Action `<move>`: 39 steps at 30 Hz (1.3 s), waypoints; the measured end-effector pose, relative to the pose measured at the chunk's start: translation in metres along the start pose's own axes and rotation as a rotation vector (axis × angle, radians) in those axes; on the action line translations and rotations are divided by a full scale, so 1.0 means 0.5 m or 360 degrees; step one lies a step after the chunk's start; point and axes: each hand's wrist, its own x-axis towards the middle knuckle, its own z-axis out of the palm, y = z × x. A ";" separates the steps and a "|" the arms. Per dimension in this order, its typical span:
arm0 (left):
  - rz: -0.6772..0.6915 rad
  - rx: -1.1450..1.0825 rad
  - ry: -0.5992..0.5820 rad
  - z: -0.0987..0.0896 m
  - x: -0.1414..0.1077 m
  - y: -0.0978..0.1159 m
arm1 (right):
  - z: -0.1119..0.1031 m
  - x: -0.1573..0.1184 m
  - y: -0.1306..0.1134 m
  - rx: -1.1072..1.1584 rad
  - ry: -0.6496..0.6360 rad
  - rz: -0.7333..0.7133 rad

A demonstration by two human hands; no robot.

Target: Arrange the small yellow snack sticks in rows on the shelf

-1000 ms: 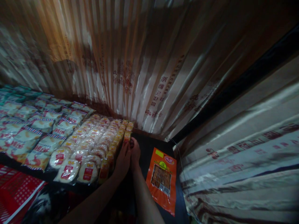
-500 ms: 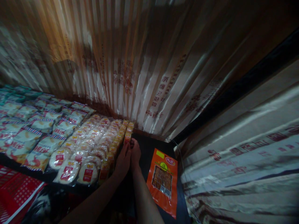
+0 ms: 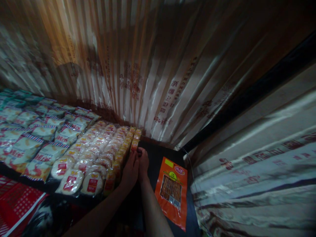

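Note:
Rows of round white crackers in clear wrap (image 3: 92, 182) cover the middle of the dark table. Along their right side runs a row of small yellow packets (image 3: 110, 181), and a second, shorter row of yellow packets (image 3: 135, 144) stands at its far right. My left hand (image 3: 130, 169) is at the near end of this short row, its fingertips against the nearest packet. Close beside it, my right hand (image 3: 143, 163) has its fingers curled; what they hold, if anything, is hidden. An orange snack bag (image 3: 172, 192) lies flat to the right of my hands.
White and blue snack bags (image 3: 45, 159) fill the left, with green packets (image 3: 22, 95) behind them. A red perforated basket (image 3: 17, 204) is at the lower left. Pleated printed curtains hang behind and right, with a dark slanted pole (image 3: 222, 115) and a thin cord.
Both hands have shifted very slightly toward me along the short yellow row. The packets and the orange bag look unchanged.

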 end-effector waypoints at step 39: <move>0.0111 0.0249 -0.0011 -0.003 -0.027 -0.016 | -0.017 -0.041 0.013 -0.0022 0.0033 -0.0112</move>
